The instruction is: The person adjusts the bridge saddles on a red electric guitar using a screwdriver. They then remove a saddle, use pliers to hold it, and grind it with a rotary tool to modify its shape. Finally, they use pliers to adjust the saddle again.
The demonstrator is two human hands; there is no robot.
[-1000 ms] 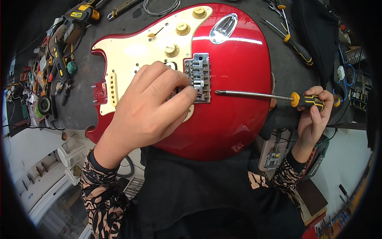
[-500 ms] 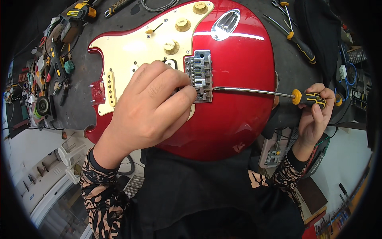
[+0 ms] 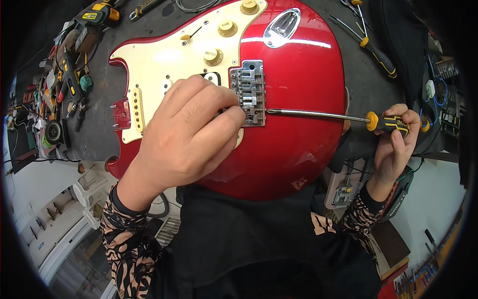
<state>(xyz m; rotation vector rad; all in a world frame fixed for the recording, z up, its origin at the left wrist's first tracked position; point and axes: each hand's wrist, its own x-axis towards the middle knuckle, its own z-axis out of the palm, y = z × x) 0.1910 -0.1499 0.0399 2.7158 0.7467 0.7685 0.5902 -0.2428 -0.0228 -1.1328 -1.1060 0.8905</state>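
Note:
A red electric guitar body (image 3: 303,149) with a cream pickguard (image 3: 154,57) lies in front of me. Its chrome bridge (image 3: 252,68) carries a row of metal saddles. My left hand (image 3: 186,132) rests over the pickguard, fingers bent and closed against the bridge's left side; the fingertips and whatever they pinch are hidden. From the right, my right hand (image 3: 396,144) grips a screwdriver (image 3: 318,115) by its black and yellow handle. The shaft lies almost level above the red top, and its tip meets the bridge's rear edge near the lower saddles.
Two more screwdrivers (image 3: 378,59) lie on the dark bench mat (image 3: 358,79) at the far right. A yellow-black power tool (image 3: 102,15) and a cluttered heap of tools (image 3: 72,84) occupy the left. Coiled wire (image 3: 196,6) sits at the back edge. Black cloth (image 3: 393,30) hangs at the right.
The guitar has shifted very slightly up and left in the view. The screwdriver's handle has turned a little in my right fingers. My left hand stays nearly still.

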